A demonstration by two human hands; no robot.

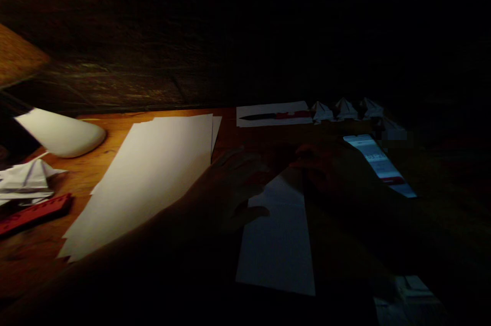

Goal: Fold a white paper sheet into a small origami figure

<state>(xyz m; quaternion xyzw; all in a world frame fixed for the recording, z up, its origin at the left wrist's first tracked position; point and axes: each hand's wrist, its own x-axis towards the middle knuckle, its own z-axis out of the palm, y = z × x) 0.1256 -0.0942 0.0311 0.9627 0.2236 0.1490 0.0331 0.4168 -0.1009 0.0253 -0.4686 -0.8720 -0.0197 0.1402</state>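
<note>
Sheet [279, 244]: on the table [118, 129], between the stack [164, 162] and the phone [379, 162], its far end at the hands.
Handling: light and thin, I'd guess — quick to crease, best taken by its long edges.
Left hand [241, 178]: fingers spread, thumb over the sheet's left edge, forearm slanting in from the near left.
Right hand [320, 162]: by the far right corner, fingers pointing left — too dark from here to tell if it pinches.
</note>
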